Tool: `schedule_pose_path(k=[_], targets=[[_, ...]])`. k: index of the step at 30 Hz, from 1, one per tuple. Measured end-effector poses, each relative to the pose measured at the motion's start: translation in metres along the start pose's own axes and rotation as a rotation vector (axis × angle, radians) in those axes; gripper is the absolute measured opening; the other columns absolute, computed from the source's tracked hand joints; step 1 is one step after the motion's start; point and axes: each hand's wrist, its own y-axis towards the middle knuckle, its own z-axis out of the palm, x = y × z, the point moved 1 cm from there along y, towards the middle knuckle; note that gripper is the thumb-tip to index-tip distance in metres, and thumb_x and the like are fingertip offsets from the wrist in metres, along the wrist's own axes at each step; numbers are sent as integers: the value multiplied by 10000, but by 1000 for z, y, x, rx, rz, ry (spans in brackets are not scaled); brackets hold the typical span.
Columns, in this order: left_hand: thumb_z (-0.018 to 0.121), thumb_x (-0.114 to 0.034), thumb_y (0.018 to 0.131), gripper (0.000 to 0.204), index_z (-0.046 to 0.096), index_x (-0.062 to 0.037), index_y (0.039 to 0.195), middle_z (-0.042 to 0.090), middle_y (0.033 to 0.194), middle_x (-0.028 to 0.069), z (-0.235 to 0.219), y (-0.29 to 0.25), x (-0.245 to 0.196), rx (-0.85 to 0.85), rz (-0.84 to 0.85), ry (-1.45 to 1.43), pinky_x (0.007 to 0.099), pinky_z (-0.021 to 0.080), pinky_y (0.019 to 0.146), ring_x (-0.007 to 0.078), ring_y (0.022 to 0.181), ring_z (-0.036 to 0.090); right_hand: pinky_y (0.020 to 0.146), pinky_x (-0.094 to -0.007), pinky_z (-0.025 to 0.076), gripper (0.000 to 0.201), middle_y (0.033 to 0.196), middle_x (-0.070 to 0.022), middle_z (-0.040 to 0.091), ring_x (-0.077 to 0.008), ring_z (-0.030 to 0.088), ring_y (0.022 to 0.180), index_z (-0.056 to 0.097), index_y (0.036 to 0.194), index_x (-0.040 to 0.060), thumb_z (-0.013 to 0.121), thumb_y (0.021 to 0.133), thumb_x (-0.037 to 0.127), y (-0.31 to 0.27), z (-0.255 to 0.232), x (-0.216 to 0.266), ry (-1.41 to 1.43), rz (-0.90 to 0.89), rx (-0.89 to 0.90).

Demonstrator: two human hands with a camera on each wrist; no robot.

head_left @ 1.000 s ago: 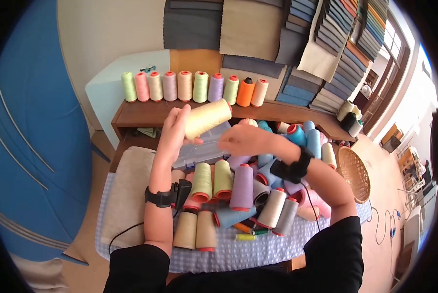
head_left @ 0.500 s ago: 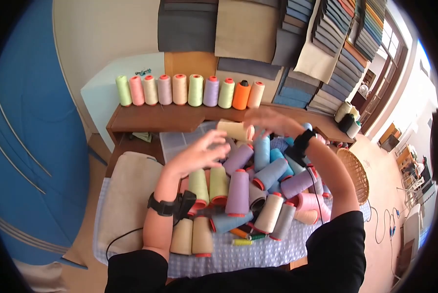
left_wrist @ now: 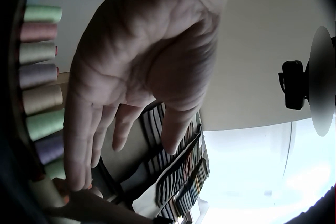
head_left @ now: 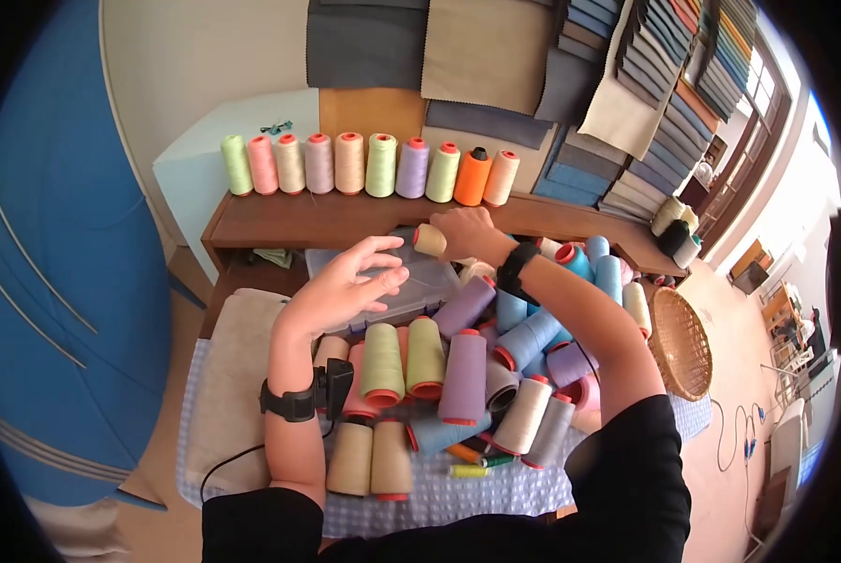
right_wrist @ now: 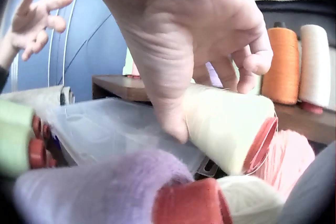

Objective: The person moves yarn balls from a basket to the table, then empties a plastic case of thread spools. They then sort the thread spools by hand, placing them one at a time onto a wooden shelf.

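My right hand (head_left: 472, 235) reaches over the back of the pile and grips a pale yellow thread cone (head_left: 429, 241). In the right wrist view this cone (right_wrist: 226, 124) lies on its side, red base to the right, thumb against its near side and fingers on the far side. My left hand (head_left: 345, 284) hangs palm inward with fingers spread, holding nothing, above the pile's left part. Below it stand light green cones (head_left: 383, 361). A purple cone (right_wrist: 105, 187) with a red end lies in front of the right hand.
Several cones stand in a row (head_left: 350, 164) on the brown shelf (head_left: 289, 225) behind. A clear plastic case (head_left: 411, 291) lies under the hands. Mixed cones fill the checked cloth (head_left: 524, 488); a wicker basket (head_left: 679, 342) is at right, beige fabric (head_left: 237, 385) at left.
A second ago my left hand held the pale yellow cone up; it has let go and stays spread. My right hand has reached toward the shelf and now grips the cone.
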Motion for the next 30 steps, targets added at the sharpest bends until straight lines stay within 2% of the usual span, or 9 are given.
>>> schedule_pose_path(k=[3,6,17,20,22,24,26,28,30], targets=[[589,-291,891,556,363,-42,1334,515,1231,154,-1,-1,-1,4,10,-5,314,505,805,190,981,575,764,-429,484,655,948,-131,643,-279,628,902,538,1120,46,726,633,441,-24,-35,-11,183,105,28],[580,-270,898,551,349,-43,1343,510,1237,162,-1,-2,-2,19,18,-8,313,503,809,191,992,574,543,-238,495,585,839,-77,624,-122,613,708,571,1094,36,723,665,404,-31,-39,-74,764,276,82],[581,-274,900,585,308,-45,1363,475,1280,187,-3,2,2,54,37,7,315,493,828,189,1026,565,515,-295,566,550,874,-149,659,-221,683,667,572,971,-65,808,619,287,7,20,-191,925,866,-304],[589,-282,895,590,310,-57,1364,473,1283,189,-5,4,5,33,37,17,318,494,828,197,1033,565,547,-325,568,450,882,-159,654,-237,678,665,598,920,-63,793,647,237,11,50,-220,1126,671,-461],[594,-282,892,590,315,-65,1364,472,1283,190,-4,4,6,31,22,14,319,497,823,199,1029,566,565,-307,560,359,822,-171,629,-181,649,634,614,958,-52,703,759,233,-4,53,-229,481,-349,-493],[599,-282,889,589,319,-72,1363,472,1283,192,-4,4,6,31,11,16,321,499,818,200,1025,567,614,-306,557,385,805,-147,634,-194,650,647,622,993,-29,677,766,277,-14,39,-222,806,-68,-345],[604,-279,886,583,329,-79,1360,479,1273,188,-5,5,7,16,16,9,319,503,807,202,1016,572,619,-286,548,398,748,-116,635,-210,649,654,634,978,-6,653,764,329,-41,-25,-181,713,666,69],[604,-279,886,581,332,-78,1358,484,1265,186,-5,5,7,13,18,10,317,504,803,201,1011,575,565,-295,532,360,684,-78,630,-231,644,620,652,917,21,648,747,338,-72,-49,-160,494,593,52],[604,-279,886,579,334,-77,1357,489,1257,184,-5,5,8,15,16,3,315,505,799,200,1005,577,522,-323,511,392,690,-83,636,-240,646,621,629,997,44,664,728,326,-96,-58,-150,115,487,415]])
